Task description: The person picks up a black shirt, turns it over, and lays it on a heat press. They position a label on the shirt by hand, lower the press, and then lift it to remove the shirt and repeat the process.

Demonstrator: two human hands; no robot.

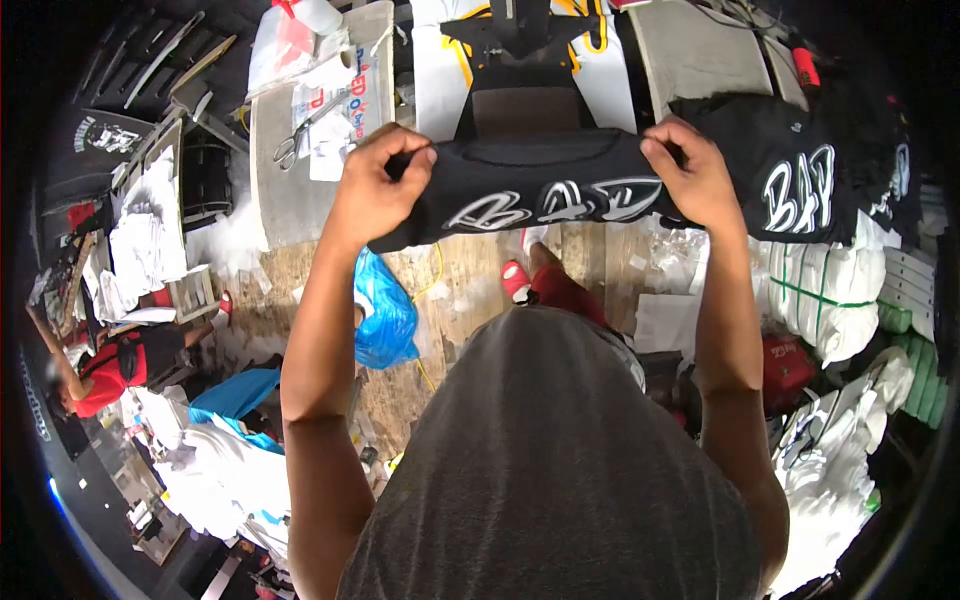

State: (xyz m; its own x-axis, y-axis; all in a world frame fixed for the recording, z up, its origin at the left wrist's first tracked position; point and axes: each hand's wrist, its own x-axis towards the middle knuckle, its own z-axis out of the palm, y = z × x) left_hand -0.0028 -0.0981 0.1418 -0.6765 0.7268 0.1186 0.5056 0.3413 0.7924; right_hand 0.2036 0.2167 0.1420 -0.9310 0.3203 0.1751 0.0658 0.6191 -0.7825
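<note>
A black T-shirt (540,180) with white "BAD" lettering stretches between my two hands at the near end of a press platen (525,112). My left hand (385,180) pinches its left side, thumb against the fingers. On the opposite side my right hand (690,170) grips the fabric the same way. The shirt's neckline curves along the upper edge between them. Right of my right hand lies another black shirt (800,175) with similar white lettering.
Scissors (310,132) and papers rest on the left board (275,200). A blue plastic bag (385,315) is on the wooden floor. White bundles tied with green cord (825,290) stand at right, near a red crate (788,368). A person in red (115,375) is at far left.
</note>
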